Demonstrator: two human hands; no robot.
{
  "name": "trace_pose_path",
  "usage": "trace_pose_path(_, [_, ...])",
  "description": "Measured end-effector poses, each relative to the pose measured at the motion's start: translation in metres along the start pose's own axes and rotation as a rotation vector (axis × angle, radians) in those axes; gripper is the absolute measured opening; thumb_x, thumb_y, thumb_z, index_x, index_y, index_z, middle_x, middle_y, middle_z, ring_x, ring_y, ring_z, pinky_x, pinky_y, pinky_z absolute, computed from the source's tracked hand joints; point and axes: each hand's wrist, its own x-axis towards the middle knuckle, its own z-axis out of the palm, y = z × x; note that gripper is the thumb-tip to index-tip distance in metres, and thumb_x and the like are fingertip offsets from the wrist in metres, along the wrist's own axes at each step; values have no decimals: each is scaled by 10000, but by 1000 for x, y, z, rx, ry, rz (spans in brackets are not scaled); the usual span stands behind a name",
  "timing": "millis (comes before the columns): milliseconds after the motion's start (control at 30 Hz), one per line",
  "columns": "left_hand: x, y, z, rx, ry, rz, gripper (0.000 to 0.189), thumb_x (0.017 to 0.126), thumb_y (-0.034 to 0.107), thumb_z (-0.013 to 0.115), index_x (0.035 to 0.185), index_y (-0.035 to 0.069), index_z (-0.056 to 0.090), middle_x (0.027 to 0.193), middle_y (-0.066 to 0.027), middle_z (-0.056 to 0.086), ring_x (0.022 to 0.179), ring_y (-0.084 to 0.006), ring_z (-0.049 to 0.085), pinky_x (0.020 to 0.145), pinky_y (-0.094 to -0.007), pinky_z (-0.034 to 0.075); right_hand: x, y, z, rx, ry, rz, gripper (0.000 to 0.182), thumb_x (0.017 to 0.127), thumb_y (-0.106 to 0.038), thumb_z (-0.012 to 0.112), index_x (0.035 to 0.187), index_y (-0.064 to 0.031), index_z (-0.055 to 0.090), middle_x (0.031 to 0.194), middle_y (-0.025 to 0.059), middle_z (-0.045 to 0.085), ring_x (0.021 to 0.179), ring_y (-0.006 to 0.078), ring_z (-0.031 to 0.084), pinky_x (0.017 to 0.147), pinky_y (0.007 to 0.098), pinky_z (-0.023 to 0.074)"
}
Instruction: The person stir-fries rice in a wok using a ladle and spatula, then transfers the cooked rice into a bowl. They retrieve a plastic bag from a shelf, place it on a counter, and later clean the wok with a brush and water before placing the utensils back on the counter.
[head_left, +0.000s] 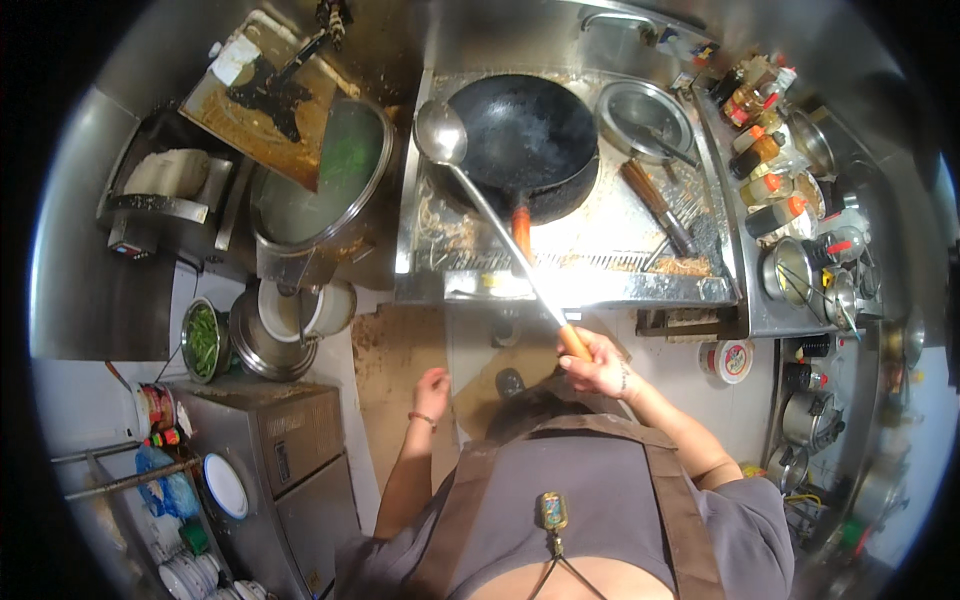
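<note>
My right hand (596, 365) grips the wooden handle of a long steel ladle (442, 133). The ladle's bowl is over the left rim of a black wok (517, 127) on the stove; whether they touch I cannot tell. The wok looks dark inside, and its reddish handle (521, 225) points towards me, partly behind the ladle's shaft. My left hand (432, 391) hangs before me with its fingers loosely bent and nothing seen in it. To the wok's right are a round metal pan (645, 120) with a utensil in it and a bamboo wok brush (652, 202).
Left of the stove stands a large steel pot (330, 180), partly under a stained tilted board (255, 97). A bowl of green vegetables (202, 341) is further left, above a steel cabinet (300, 442). Sauce bottles (772, 217) and metal bowls (787, 270) line the right-hand counter (761, 315).
</note>
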Motion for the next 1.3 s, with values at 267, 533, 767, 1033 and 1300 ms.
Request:
trace_pose_path(267, [-50,255,174,-529,-249,557,161,937,25,485,1087,-8,437,977,-136,624,945,-205,622,858,-322,499,19,20,-22,-575,-20,-569,396,812,-154,673,1137,-30,485,985,99,605,868,185,590,741,339,493])
trace_pose_path(533, [-40,319,191,-179,-161,438,224,907,20,543,1111,-5,457,738,14,479,523,-33,454,457,-186,396,77,-38,-339,-961,1095,-593,371,750,-62,639,1101,7,542,1038,208,580,969,345,579,861,392,469])
trace_pose_path(767, [-40,279,256,512,64,423,288,839,120,652,1089,12,555,684,-41,514,577,-95,480,536,-247,415,163,-194,-496,-828,1366,-504,298,772,-143,642,1019,12,580,1060,229,568,961,388,569,861,424,464])
trace_pose_path(1033, [-70,228,295,518,130,78,289,824,169,638,1076,65,540,715,-114,524,609,-213,528,603,-323,447,166,-172,-486,-1169,1109,-579,568,762,-241,708,1209,29,485,1040,206,553,987,385,536,896,458,438])
trace_pose_path(1300, [-52,216,303,616,144,242,336,822,144,644,1118,35,530,778,-153,591,646,-338,594,583,-386,475,231,-220,-541,227,318,118,154,898,-152,567,892,1,547,678,68,578,527,102,548,397,212,426])
